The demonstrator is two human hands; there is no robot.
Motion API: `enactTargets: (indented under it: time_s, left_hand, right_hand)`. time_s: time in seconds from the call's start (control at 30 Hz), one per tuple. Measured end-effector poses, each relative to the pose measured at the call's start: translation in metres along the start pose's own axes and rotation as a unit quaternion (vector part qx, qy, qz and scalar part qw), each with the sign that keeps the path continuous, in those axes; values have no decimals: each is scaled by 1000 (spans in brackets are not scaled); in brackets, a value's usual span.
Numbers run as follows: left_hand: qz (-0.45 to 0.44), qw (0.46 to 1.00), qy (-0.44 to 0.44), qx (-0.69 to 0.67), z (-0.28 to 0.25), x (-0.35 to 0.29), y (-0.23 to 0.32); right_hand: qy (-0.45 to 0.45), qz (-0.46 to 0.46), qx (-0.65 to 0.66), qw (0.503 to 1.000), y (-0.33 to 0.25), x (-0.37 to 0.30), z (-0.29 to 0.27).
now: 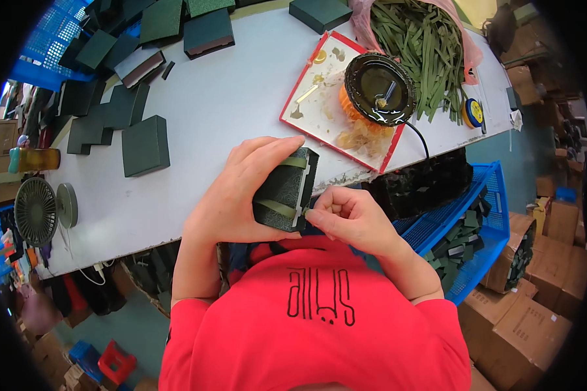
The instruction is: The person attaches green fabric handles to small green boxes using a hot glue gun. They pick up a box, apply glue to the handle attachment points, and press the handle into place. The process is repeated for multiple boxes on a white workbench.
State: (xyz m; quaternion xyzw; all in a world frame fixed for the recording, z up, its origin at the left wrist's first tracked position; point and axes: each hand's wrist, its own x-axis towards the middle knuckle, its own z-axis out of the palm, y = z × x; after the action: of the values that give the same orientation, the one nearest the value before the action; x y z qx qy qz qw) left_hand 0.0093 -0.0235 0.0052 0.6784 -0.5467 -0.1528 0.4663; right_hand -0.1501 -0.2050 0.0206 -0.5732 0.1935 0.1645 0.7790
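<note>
Both hands grip one dark green box (285, 189): left hand (238, 195), right hand (349, 218).

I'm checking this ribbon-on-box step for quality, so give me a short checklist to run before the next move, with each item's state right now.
1. Dark green box gripped firmly by left hand: ok.
2. Right hand pinching the ribbon end at the box edge: ok.
3. Two olive ribbon bands lying flat across the box: ok.
4. Glue present under the ribbon end: cannot tell.
5. Black glue pot on the red-edged tray within reach: ok.
6. Spare ribbon strips on the table: ok.
</note>
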Motion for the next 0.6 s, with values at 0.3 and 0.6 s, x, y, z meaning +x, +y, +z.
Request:
enactTargets:
  time_s: [0.3, 0.6]
  left_hand:
    - [10, 1000, 1, -11, 2, 2, 1]
    - [75, 995, -23, 68, 1, 7, 8]
  right_hand:
    - [6, 13, -26, 1000, 7, 4, 2]
    - [-22, 39, -82, 996, 14, 10, -1]
